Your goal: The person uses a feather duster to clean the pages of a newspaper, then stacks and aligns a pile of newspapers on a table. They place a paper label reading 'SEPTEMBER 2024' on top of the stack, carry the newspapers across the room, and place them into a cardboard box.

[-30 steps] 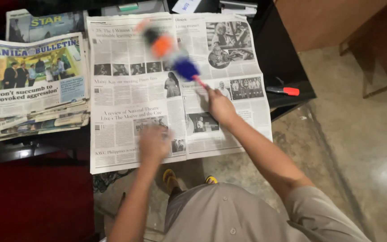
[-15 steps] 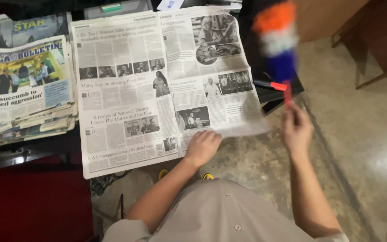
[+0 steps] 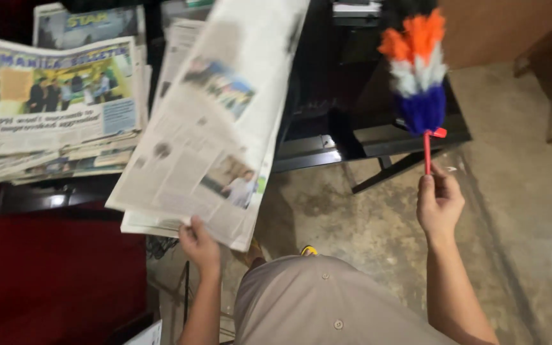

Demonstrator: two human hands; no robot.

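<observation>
So the newspaper (image 3: 209, 121) is the main thing here: a big folded broadsheet, lifted and tilted over the front edge of the black bench (image 3: 378, 137), running from about 7 o'clock up to 1 o'clock in the view. Thin newsprint like that looks light, floppy and easy to tear, and the far end is blurred so it's probably flapping around. I'd say the best place to hold it is along the fold or a thick corner where the pages stack up, not a single loose sheet.

The left hand (image 3: 199, 246) has it at the bottom edge, around 6 o'clock, fingers curled up under the paper and thumb on top, pinching the whole bundle at that corner. One-handed, so the rest just sags.

The right hand (image 3: 439, 204) is off at 3 o'clock, closed tight around the thin red handle of a feather duster (image 3: 418, 70), held upright, with a fluffy head in orange, white and blue bands. Super light and soft; a finger-and-thumb grip low on the stick looks like plenty.

At 10 o'clock there's a stack of newspapers (image 3: 59, 112) lying flat on the bench, well apart from both hands. Bare concrete floor (image 3: 512, 211) below.
</observation>
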